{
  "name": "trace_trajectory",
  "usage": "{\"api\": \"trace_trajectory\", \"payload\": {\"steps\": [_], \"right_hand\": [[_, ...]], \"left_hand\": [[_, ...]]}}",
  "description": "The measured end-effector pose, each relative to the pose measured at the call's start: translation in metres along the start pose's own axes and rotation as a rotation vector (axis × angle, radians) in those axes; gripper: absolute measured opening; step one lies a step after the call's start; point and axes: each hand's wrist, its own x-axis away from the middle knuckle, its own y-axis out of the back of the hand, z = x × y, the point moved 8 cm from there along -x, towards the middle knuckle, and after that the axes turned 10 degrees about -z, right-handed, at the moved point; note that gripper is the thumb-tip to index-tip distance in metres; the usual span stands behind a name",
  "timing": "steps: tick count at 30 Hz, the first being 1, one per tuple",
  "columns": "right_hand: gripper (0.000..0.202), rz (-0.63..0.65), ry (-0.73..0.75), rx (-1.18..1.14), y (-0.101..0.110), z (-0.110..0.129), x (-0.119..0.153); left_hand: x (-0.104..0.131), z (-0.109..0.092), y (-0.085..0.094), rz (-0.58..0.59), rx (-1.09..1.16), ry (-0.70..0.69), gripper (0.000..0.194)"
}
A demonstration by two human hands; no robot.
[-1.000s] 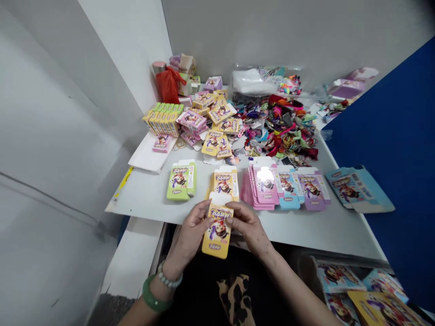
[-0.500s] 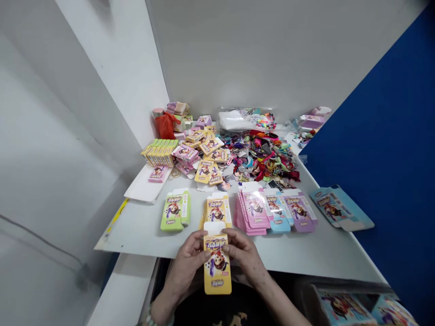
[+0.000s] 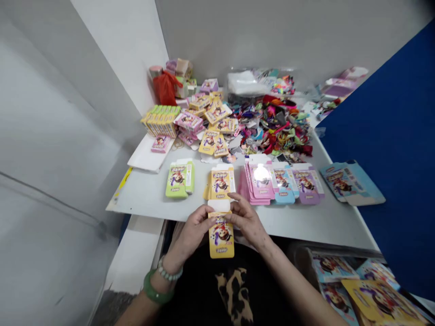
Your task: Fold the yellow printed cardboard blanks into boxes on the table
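A small yellow printed carton (image 3: 221, 236) with a cartoon figure is gripped between both my hands just in front of the table's near edge, its white top flap open and pointing away from me. My left hand (image 3: 192, 233) grips its left side, and my right hand (image 3: 248, 220) pinches its top right corner. On the table just beyond lie a stack of flat yellow cartons (image 3: 220, 182), a green stack (image 3: 180, 179), and pink, blue and purple stacks (image 3: 282, 182).
The white table (image 3: 149, 194) holds a heap of colourful hair ties (image 3: 275, 127), a row of filled green and yellow boxes (image 3: 162, 120), a red bag (image 3: 165, 87) in the corner and flat blue cartons (image 3: 351, 183). A blue partition (image 3: 394, 149) stands on the right. More flat cartons (image 3: 367, 290) lie low at my right.
The view has swung down again after tilting up. The yellow carton stays in both hands, now held upright and a little closer to the table edge.
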Motion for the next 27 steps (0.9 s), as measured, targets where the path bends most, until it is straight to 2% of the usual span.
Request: {"api": "trace_trajectory", "payload": {"steps": [2,5,8,10,12,15,22,27], "right_hand": [[0.039,0.0,0.028,0.063,0.002,0.002,0.0],[0.017,-0.028,0.18,0.22,0.006,0.011,0.002],[0.018,0.059,0.301,0.335,0.0,0.02,0.007],[0.026,0.136,0.29,0.373,-0.006,0.021,0.008],[0.029,0.157,0.239,0.4,-0.007,0.019,0.006],[0.02,0.152,0.173,0.432,-0.006,0.014,0.005],[0.026,0.02,0.151,0.547,0.0,0.007,0.002],[0.026,0.09,0.121,0.674,-0.003,0.009,0.002]], "left_hand": [[-0.002,-0.002,0.001,-0.03,0.07,-0.049,0.041],[-0.004,-0.005,0.006,-0.096,0.13,-0.065,0.062],[-0.004,-0.006,0.007,-0.1,0.082,-0.033,0.051],[-0.004,-0.007,0.006,-0.087,0.018,-0.044,0.044],[-0.003,-0.008,0.005,-0.091,-0.036,-0.074,0.043],[-0.002,-0.007,0.004,-0.116,-0.059,-0.1,0.043],[-0.003,0.0,0.004,-0.118,-0.028,-0.097,0.047],[-0.003,0.001,0.008,-0.126,-0.037,-0.101,0.048]]}}
